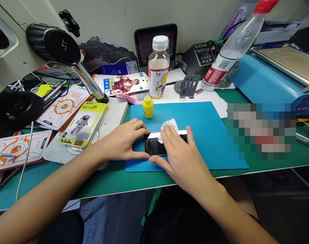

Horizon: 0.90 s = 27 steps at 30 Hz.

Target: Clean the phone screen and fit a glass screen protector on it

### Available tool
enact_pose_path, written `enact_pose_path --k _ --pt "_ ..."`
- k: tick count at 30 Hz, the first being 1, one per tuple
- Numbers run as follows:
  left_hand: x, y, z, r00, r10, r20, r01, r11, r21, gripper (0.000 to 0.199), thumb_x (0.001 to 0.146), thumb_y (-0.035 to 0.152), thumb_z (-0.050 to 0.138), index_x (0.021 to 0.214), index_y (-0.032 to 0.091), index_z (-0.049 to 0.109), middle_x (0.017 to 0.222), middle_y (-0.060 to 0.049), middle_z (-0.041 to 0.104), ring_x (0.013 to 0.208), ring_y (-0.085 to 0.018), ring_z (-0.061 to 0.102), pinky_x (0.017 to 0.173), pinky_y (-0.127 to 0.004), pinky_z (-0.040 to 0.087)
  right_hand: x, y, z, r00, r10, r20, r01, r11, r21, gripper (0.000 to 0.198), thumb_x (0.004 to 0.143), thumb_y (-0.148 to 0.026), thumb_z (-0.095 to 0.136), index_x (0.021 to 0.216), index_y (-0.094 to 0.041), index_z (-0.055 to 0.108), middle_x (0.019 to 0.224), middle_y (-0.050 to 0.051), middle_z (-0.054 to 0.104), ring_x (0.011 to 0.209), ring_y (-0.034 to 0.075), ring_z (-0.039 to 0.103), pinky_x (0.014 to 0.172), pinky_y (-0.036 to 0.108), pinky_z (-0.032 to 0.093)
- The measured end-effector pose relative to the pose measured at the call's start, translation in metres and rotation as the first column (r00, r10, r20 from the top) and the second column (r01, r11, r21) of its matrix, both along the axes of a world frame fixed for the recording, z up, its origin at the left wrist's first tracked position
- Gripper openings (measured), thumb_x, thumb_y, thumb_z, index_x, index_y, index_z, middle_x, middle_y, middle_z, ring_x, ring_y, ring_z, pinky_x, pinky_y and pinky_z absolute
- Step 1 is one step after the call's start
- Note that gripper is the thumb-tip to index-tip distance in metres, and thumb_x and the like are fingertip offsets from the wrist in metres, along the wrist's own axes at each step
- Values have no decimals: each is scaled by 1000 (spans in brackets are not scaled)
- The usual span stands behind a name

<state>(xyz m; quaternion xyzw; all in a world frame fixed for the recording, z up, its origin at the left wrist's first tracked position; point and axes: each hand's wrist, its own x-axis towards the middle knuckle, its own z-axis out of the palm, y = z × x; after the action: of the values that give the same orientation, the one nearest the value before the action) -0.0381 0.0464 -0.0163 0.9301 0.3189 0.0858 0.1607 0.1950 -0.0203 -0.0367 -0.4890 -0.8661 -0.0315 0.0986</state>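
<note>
A smartphone point(154, 146) with a dark screen and pale edge lies flat on the blue mat point(195, 113). Its left end sits between the thumb and fingers of my left hand point(124, 140), which wears a ring. My right hand point(182, 154) presses a crumpled white tissue point(172, 124) onto the screen, fingers over it and thumb at the phone's near edge. Part of the phone's right side is hidden under that hand. Just behind the phone, a small yellow squeeze bottle point(148, 108) with a pointed tip stands upright on the mat.
A drink bottle point(158, 76) and a grey phone stand point(190, 86) are behind the mat. A clear red-capped bottle point(225, 64) leans at right beside a blue machine point(266, 78). Battery packs point(84, 123) and a microscope arm point(90, 81) occupy the left. A blurred patch covers the right.
</note>
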Motion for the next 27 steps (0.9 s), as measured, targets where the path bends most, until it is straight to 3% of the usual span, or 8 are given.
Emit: enact_pose_path --k 3,6,18,27 --pt "0 0 -1 1000 0 26 1 1000 -15 59 91 61 68 126 13 65 112 -13 63 106 -28 59 90 -42 53 -23 -1 -3 998 49 -36 -50 999 -15 99 99 -73 30 151 9 46 160 31 42 153 39 40 126 55 33" --pt "0 -1 0 1000 0 23 1 1000 -21 60 91 61 69 127 14 64 114 -12 63 106 -28 58 92 -42 53 -26 -2 -5 996 80 -43 -80 997 5 101 99 -73 32 152 11 43 161 32 40 153 39 39 125 49 37" --pt "-1 0 2 999 13 -33 -13 1000 -22 66 90 64 68 132 13 63 118 -14 63 110 -30 59 93 -46 55 61 -7 -1 992 39 120 -55 989 135 83 107 -61 27 152 7 45 160 29 46 147 40 48 114 59 48" --pt "1 -1 3 999 14 -36 -14 1000 -13 66 90 64 68 132 13 63 118 -14 63 111 -30 60 93 -45 55 74 -37 1 991 26 129 -43 991 129 78 105 -62 35 151 1 48 161 27 45 150 40 45 115 65 43"
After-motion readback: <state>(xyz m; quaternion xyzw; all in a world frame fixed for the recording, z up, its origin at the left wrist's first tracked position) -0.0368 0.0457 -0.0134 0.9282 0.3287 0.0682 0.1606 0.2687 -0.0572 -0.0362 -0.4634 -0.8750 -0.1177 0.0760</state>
